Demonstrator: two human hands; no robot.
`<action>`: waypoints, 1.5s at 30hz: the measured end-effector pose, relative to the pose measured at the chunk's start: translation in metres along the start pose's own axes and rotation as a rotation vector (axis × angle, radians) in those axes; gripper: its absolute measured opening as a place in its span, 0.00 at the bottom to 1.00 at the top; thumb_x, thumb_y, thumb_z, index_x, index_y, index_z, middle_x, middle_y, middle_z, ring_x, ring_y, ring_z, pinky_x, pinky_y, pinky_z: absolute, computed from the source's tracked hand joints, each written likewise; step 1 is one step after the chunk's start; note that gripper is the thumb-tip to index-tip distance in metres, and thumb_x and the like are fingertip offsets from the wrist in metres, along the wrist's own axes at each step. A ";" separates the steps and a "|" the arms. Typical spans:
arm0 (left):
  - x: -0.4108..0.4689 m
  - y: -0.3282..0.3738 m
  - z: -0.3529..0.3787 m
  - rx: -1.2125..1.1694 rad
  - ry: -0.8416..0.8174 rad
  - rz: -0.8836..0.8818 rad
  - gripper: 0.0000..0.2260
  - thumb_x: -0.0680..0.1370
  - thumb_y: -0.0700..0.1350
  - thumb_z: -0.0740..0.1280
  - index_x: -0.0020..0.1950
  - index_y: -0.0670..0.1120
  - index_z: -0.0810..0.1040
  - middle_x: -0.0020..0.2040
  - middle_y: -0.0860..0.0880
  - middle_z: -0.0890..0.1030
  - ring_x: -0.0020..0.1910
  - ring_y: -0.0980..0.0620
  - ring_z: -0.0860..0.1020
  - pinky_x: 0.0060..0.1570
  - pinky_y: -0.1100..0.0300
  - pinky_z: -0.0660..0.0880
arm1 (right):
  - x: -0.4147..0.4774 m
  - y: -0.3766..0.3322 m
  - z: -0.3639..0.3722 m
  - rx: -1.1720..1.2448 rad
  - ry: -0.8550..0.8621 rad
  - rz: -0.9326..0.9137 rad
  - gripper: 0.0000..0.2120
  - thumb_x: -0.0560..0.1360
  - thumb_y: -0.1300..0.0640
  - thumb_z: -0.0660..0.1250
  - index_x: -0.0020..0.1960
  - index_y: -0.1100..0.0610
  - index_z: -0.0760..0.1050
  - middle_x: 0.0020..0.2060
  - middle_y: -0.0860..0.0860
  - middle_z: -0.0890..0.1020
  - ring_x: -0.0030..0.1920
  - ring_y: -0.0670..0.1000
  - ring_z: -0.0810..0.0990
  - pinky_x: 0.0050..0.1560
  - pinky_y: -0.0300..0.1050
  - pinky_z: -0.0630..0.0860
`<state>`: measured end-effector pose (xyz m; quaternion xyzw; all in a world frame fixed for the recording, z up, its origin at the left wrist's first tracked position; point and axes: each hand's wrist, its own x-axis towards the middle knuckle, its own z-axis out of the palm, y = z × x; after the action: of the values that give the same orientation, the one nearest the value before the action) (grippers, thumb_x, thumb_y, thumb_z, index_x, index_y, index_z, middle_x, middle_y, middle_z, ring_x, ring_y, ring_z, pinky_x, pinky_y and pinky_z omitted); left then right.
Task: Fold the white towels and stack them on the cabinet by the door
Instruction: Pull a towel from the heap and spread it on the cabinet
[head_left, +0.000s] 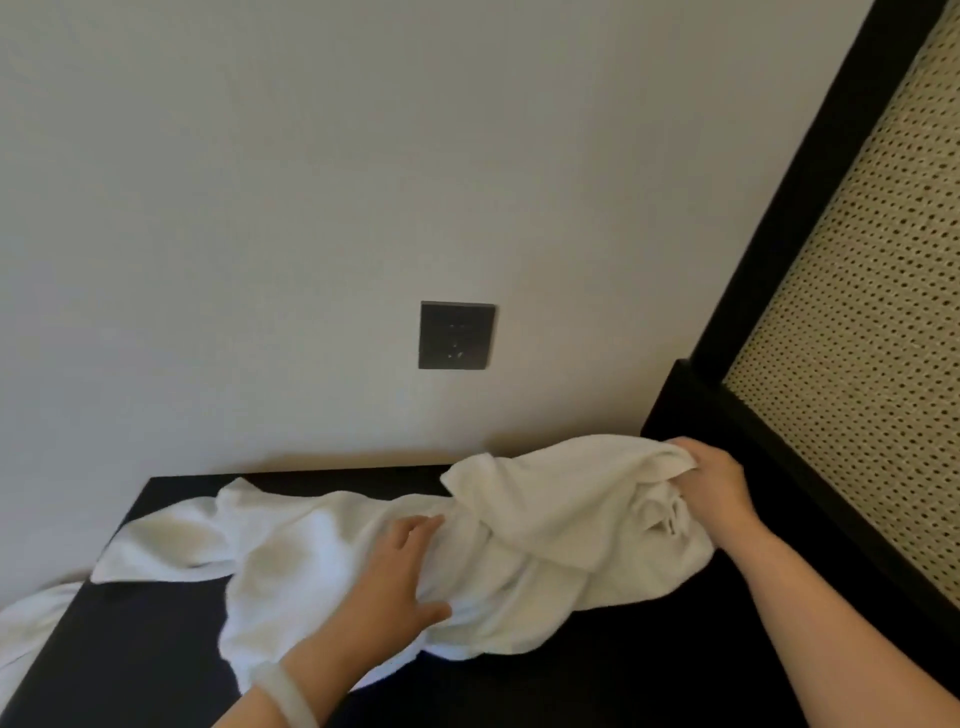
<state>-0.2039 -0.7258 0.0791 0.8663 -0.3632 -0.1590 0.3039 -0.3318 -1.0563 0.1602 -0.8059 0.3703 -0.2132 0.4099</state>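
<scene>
Crumpled white terry towel (519, 545) sprawls across the flat black cabinet top (649, 665), lower centre of frame. Your left hand (395, 577) rests on its middle, fingers fairly straight and spread. Your right hand (714, 486), lower right, clutches the towel's bunched end beside the black-framed woven cane panel (857, 338).

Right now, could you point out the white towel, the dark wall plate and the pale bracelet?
white towel (545, 525): head view, on the folded-over flap near its middle.
dark wall plate (456, 335): head view, on the centre of its face.
pale bracelet (287, 695): head view, on the band's top curve.
</scene>
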 end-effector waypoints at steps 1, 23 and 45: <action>0.003 0.002 0.003 0.050 -0.002 -0.001 0.41 0.74 0.54 0.73 0.79 0.56 0.51 0.76 0.57 0.54 0.75 0.54 0.57 0.74 0.60 0.58 | 0.002 0.002 -0.009 0.009 0.023 0.001 0.12 0.74 0.65 0.66 0.40 0.51 0.83 0.36 0.50 0.85 0.43 0.55 0.84 0.45 0.52 0.81; 0.002 -0.022 -0.052 -0.038 0.158 -0.313 0.15 0.82 0.47 0.63 0.69 0.49 0.74 0.65 0.47 0.77 0.62 0.49 0.75 0.60 0.60 0.67 | -0.014 -0.005 0.063 -0.289 -0.308 -0.062 0.17 0.77 0.60 0.69 0.32 0.51 0.69 0.29 0.47 0.72 0.33 0.47 0.70 0.33 0.39 0.62; -0.011 -0.012 -0.023 0.227 0.324 -0.658 0.30 0.77 0.60 0.68 0.67 0.40 0.65 0.63 0.43 0.70 0.63 0.44 0.70 0.63 0.54 0.68 | -0.017 -0.147 -0.011 0.697 -0.113 0.066 0.11 0.78 0.70 0.61 0.39 0.61 0.73 0.19 0.48 0.73 0.19 0.42 0.68 0.18 0.34 0.63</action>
<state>-0.1933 -0.7020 0.0900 0.9786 -0.0284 -0.0679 0.1924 -0.2880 -0.9912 0.2865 -0.6158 0.2780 -0.2683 0.6867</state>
